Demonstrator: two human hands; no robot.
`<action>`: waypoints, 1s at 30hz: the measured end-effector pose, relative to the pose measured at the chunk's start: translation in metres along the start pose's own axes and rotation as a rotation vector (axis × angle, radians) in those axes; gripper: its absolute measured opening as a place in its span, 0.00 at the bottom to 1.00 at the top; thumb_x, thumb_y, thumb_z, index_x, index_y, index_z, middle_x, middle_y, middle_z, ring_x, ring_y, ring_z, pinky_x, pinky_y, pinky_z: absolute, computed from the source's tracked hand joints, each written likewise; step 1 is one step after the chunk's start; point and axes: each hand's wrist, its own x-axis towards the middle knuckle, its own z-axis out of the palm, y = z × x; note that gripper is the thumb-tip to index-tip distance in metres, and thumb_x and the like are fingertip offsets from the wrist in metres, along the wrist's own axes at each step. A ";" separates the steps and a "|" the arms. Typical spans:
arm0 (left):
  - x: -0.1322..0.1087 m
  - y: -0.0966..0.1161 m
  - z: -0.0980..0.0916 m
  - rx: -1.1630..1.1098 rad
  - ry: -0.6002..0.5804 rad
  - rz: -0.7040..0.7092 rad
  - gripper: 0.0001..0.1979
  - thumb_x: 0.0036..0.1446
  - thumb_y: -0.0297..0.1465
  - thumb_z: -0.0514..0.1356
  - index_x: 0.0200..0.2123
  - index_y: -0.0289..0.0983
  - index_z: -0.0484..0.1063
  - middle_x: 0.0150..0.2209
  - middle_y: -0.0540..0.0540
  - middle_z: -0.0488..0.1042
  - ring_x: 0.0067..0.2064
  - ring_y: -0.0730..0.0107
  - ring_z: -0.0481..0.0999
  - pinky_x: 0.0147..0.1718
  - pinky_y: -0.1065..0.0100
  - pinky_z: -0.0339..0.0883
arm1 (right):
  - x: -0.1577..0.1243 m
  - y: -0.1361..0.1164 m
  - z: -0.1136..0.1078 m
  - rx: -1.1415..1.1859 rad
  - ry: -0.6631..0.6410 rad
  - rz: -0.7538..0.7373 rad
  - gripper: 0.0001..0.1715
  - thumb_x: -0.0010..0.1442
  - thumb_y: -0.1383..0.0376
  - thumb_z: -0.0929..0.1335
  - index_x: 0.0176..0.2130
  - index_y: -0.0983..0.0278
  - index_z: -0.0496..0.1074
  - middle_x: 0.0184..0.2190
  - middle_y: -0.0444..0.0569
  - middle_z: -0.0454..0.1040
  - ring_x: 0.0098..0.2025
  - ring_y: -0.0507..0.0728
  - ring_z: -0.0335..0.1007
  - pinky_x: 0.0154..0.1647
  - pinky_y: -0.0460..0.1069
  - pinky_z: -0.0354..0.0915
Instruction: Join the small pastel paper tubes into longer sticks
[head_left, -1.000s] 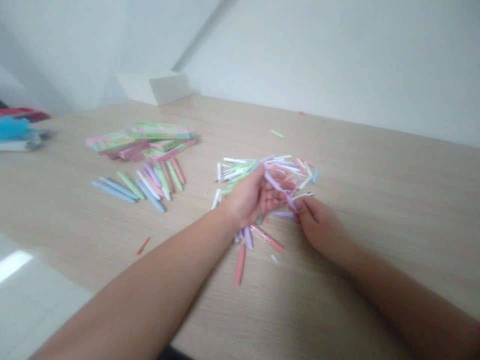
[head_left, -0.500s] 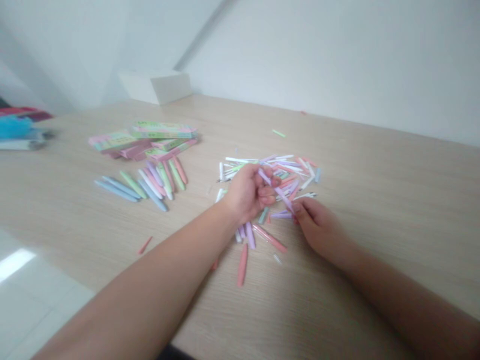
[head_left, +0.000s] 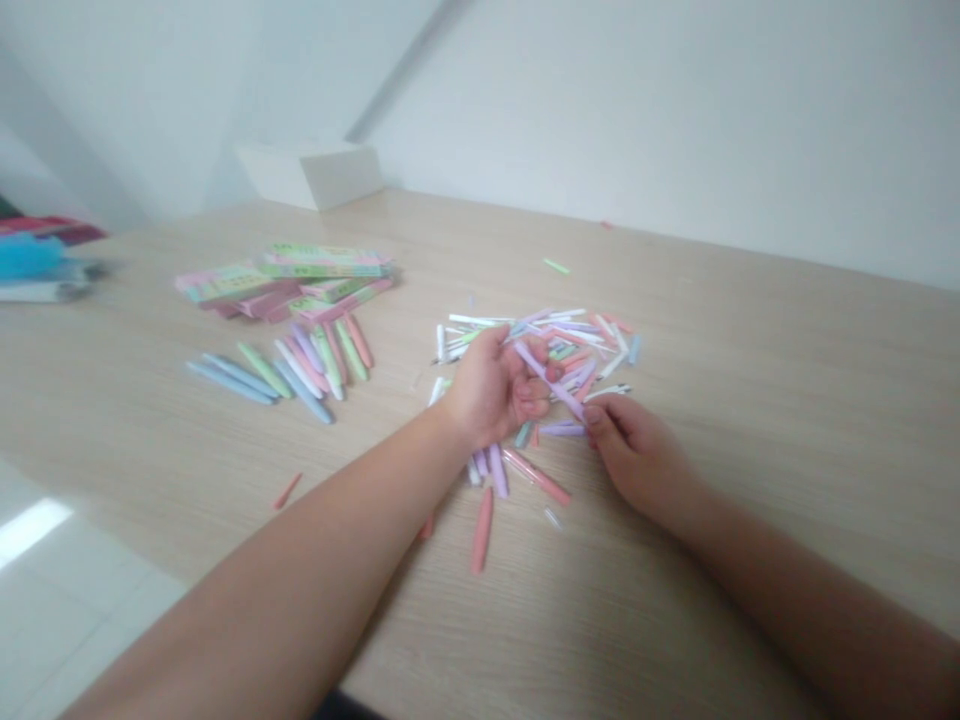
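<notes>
A purple pen (head_left: 551, 384) slants between my two hands. Thumb and fingers of my right hand (head_left: 630, 440) pinch its lower right end. The upper part of the pen lies across the fingers of my left hand (head_left: 502, 385), which is palm up with its fingers loosely curled and its thumb apart from the pen. Under and behind both hands is a loose pile of white, purple, pink and green pen parts (head_left: 577, 335). A red pen part (head_left: 484, 530) and a clear-and-red piece (head_left: 540, 475) lie nearer to me.
Several assembled-looking pastel pens (head_left: 311, 365) lie in a group at the left, with patterned boxes (head_left: 322, 262) behind them. A white box (head_left: 341, 175) stands by the wall. A small red piece (head_left: 287, 491) rests on the wooden table (head_left: 750, 350), and blue and red items are at the far left.
The thumb and fingers of my left hand have opened away from the purple pen. My right hand keeps its pinch and has hardly moved.
</notes>
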 end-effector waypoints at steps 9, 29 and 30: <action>0.000 0.000 -0.003 -0.009 0.017 -0.025 0.26 0.65 0.52 0.46 0.29 0.36 0.65 0.26 0.46 0.67 0.20 0.79 0.54 0.19 0.75 0.54 | 0.000 0.000 0.000 -0.010 -0.009 -0.019 0.18 0.72 0.54 0.61 0.33 0.59 0.68 0.30 0.46 0.74 0.32 0.57 0.66 0.33 0.51 0.60; 0.010 -0.014 -0.005 0.338 0.077 0.165 0.10 0.55 0.30 0.70 0.39 0.31 0.77 0.28 0.51 0.71 0.27 0.83 0.67 0.26 0.79 0.60 | 0.000 0.007 -0.003 0.006 0.047 0.004 0.22 0.73 0.52 0.60 0.29 0.58 0.64 0.25 0.44 0.69 0.28 0.57 0.64 0.30 0.51 0.59; 0.010 -0.014 -0.005 0.331 0.069 0.169 0.10 0.55 0.30 0.71 0.38 0.31 0.77 0.28 0.51 0.71 0.27 0.83 0.67 0.27 0.79 0.61 | 0.000 0.007 -0.003 0.005 0.048 0.009 0.22 0.73 0.52 0.60 0.29 0.58 0.64 0.25 0.44 0.69 0.28 0.57 0.63 0.30 0.51 0.58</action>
